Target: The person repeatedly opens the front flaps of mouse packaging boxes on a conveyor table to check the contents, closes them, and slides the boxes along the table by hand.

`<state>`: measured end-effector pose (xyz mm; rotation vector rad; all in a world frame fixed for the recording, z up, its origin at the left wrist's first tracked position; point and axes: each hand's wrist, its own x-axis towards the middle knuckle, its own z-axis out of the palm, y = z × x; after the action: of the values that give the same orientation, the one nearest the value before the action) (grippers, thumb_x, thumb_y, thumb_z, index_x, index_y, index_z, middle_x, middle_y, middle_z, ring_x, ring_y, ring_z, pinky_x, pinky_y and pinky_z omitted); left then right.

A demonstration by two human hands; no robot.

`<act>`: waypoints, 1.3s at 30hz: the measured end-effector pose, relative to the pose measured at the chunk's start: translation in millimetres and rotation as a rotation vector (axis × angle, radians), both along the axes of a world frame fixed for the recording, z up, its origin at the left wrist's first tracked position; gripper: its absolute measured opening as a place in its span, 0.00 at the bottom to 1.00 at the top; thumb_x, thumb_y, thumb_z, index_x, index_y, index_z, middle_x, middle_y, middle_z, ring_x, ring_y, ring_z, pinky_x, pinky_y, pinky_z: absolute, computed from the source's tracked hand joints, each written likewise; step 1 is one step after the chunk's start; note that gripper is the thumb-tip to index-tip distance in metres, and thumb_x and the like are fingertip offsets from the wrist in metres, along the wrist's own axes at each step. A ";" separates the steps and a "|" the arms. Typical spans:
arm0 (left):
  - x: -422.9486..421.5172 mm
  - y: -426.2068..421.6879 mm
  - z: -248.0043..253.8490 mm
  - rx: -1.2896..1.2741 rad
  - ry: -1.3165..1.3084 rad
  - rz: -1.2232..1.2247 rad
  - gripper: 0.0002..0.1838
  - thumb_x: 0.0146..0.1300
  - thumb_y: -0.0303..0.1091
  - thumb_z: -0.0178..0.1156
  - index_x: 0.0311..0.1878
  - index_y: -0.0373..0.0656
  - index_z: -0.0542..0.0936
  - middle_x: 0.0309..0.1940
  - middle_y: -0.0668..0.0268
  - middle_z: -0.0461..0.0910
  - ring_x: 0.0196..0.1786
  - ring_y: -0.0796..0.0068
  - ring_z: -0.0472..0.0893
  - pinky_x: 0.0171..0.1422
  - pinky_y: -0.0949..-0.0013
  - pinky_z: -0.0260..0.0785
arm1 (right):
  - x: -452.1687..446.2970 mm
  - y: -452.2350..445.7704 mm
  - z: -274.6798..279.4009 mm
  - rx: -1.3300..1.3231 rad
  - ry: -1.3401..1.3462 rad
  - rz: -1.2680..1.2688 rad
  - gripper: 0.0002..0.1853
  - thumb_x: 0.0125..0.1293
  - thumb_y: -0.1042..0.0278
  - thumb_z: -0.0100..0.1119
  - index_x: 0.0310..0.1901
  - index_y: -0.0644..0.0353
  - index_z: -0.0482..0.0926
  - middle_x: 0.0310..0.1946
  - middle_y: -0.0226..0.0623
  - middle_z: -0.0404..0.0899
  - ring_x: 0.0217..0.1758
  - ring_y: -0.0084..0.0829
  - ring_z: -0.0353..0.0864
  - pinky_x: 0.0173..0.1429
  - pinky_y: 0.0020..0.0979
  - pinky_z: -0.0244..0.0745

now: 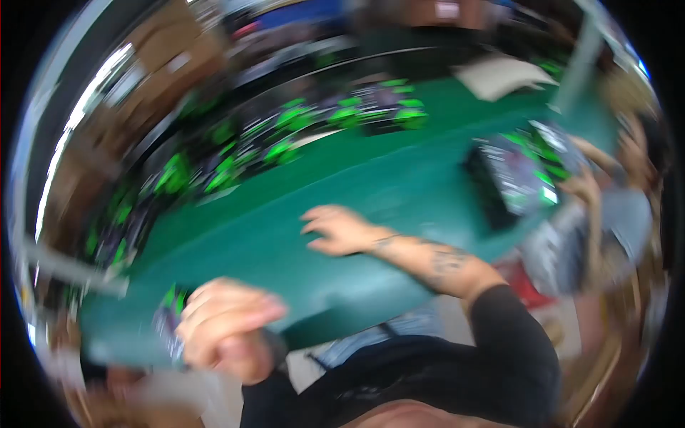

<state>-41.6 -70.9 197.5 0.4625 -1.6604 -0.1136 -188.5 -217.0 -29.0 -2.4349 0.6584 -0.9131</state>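
Note:
Blurred by motion, my left hand [232, 328] is raised over the near left edge of the green table [264, 246], its fingers curled together. Whatever is in them, if anything, cannot be made out. A black-and-green package [168, 321] shows partly behind this hand; whether they touch is unclear. My right hand [339, 230] is over the middle of the table, palm down, fingers apart and holding nothing.
Several black-and-green packages [285, 125] line the table's far side. On the right, a person [606, 214] has a hand at stacked black-and-green boxes [514, 171]. A pale sheet [503, 76] lies at the back right. Cardboard boxes [168, 53] stand at the back left.

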 end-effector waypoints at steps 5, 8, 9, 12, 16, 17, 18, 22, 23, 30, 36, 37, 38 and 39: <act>-5.2 -3.2 -6.9 -0.067 -0.121 0.036 0.16 0.69 0.34 0.50 0.35 0.29 0.79 0.18 0.57 0.78 0.19 0.68 0.78 0.25 0.71 0.70 | 1.3 -1.0 -11.3 0.046 0.079 -0.003 0.22 0.61 0.55 0.63 0.54 0.57 0.79 0.66 0.48 0.71 0.70 0.48 0.68 0.73 0.45 0.62; -8.1 0.1 -8.2 -0.077 -0.183 0.078 0.14 0.68 0.32 0.51 0.36 0.29 0.79 0.18 0.56 0.78 0.20 0.67 0.78 0.27 0.70 0.71 | -3.5 2.5 -9.2 0.018 0.190 0.005 0.25 0.61 0.53 0.63 0.57 0.57 0.78 0.68 0.48 0.69 0.72 0.48 0.66 0.74 0.45 0.61; -8.9 1.5 -9.1 -0.085 -0.192 0.100 0.14 0.68 0.32 0.51 0.36 0.29 0.79 0.18 0.56 0.78 0.21 0.66 0.78 0.27 0.70 0.71 | -9.7 9.7 -1.7 0.005 0.272 0.003 0.26 0.61 0.53 0.64 0.58 0.57 0.78 0.68 0.48 0.68 0.72 0.48 0.65 0.74 0.45 0.60; -5.1 6.6 -15.3 -0.052 -0.169 0.105 0.14 0.69 0.31 0.49 0.37 0.28 0.78 0.23 0.53 0.79 0.25 0.65 0.77 0.31 0.67 0.71 | -35.6 31.3 30.7 -0.019 0.450 0.021 0.28 0.61 0.52 0.64 0.59 0.57 0.77 0.61 0.47 0.74 0.66 0.46 0.72 0.70 0.43 0.65; -0.9 6.7 -16.9 -0.041 -0.203 0.104 0.15 0.72 0.28 0.45 0.42 0.25 0.78 0.29 0.50 0.80 0.30 0.64 0.77 0.36 0.67 0.70 | -70.7 58.9 57.5 -0.065 0.316 -0.043 0.25 0.62 0.53 0.63 0.58 0.57 0.78 0.52 0.43 0.81 0.57 0.42 0.80 0.64 0.42 0.71; 0.0 6.6 -16.1 -0.049 -0.215 0.101 0.15 0.72 0.28 0.45 0.42 0.25 0.78 0.29 0.50 0.80 0.30 0.64 0.77 0.36 0.67 0.70 | -84.4 68.5 60.6 -0.098 0.230 -0.059 0.25 0.63 0.53 0.63 0.58 0.56 0.78 0.54 0.41 0.80 0.57 0.40 0.79 0.64 0.40 0.71; -0.3 5.9 -16.1 -0.057 -0.224 0.101 0.15 0.72 0.28 0.45 0.42 0.25 0.78 0.30 0.49 0.80 0.31 0.63 0.77 0.36 0.67 0.70 | -98.8 77.7 63.4 -0.130 0.146 -0.072 0.25 0.63 0.52 0.63 0.58 0.56 0.78 0.55 0.40 0.80 0.58 0.38 0.79 0.65 0.39 0.70; 9.5 9.1 -32.7 -0.165 0.091 -0.079 0.12 0.70 0.29 0.48 0.36 0.30 0.77 0.23 0.58 0.74 0.27 0.66 0.73 0.35 0.67 0.68 | -171.2 103.8 88.7 -0.238 0.083 -0.515 0.14 0.60 0.55 0.65 0.45 0.52 0.84 0.42 0.32 0.85 0.49 0.38 0.83 0.55 0.40 0.78; 3.5 9.2 -29.7 -0.258 0.149 -0.176 0.12 0.70 0.30 0.49 0.36 0.31 0.76 0.23 0.58 0.74 0.27 0.66 0.72 0.34 0.66 0.67 | -194.0 104.4 95.2 -0.363 0.054 -0.678 0.09 0.59 0.59 0.66 0.39 0.51 0.85 0.39 0.32 0.86 0.44 0.38 0.85 0.50 0.38 0.80; -16.5 13.2 -3.4 -0.517 0.301 -0.467 0.12 0.72 0.33 0.51 0.35 0.35 0.76 0.23 0.60 0.72 0.25 0.65 0.70 0.33 0.62 0.63 | -414.9 90.3 73.6 0.100 -0.115 -1.658 0.20 0.63 0.53 0.67 0.49 0.60 0.84 0.41 0.38 0.86 0.44 0.30 0.84 0.52 0.30 0.76; -19.4 21.5 1.2 -0.641 0.332 -0.541 0.12 0.73 0.36 0.53 0.36 0.38 0.75 0.24 0.62 0.71 0.25 0.65 0.68 0.32 0.60 0.61 | -458.2 79.2 33.8 0.889 -0.723 -0.928 0.26 0.65 0.47 0.63 0.60 0.54 0.76 0.48 0.26 0.81 0.52 0.24 0.77 0.53 0.35 0.73; -14.9 21.6 -0.1 -0.676 0.310 -0.487 0.12 0.73 0.37 0.52 0.36 0.38 0.75 0.25 0.62 0.72 0.26 0.65 0.68 0.33 0.60 0.61 | -463.7 79.4 36.7 0.920 -0.718 -0.903 0.25 0.66 0.49 0.63 0.58 0.55 0.77 0.48 0.27 0.82 0.50 0.24 0.79 0.53 0.35 0.75; -9.7 23.1 -1.0 -0.708 0.287 -0.431 0.12 0.73 0.38 0.52 0.37 0.39 0.75 0.26 0.62 0.72 0.26 0.65 0.68 0.34 0.61 0.61 | -462.4 79.3 41.1 0.952 -0.757 -0.857 0.22 0.67 0.52 0.62 0.57 0.56 0.77 0.47 0.27 0.83 0.47 0.23 0.81 0.51 0.34 0.76; -5.5 24.2 -2.5 -0.727 0.266 -0.386 0.13 0.73 0.38 0.51 0.38 0.39 0.75 0.26 0.62 0.72 0.27 0.65 0.69 0.35 0.61 0.61 | -467.3 75.7 39.5 0.995 -0.750 -0.814 0.20 0.68 0.53 0.62 0.55 0.56 0.78 0.46 0.28 0.83 0.47 0.24 0.82 0.50 0.34 0.78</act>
<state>-47.1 -46.7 195.0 -0.4097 -1.3903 0.1402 -655.8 -141.3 10.5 -0.8261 1.3762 -1.2473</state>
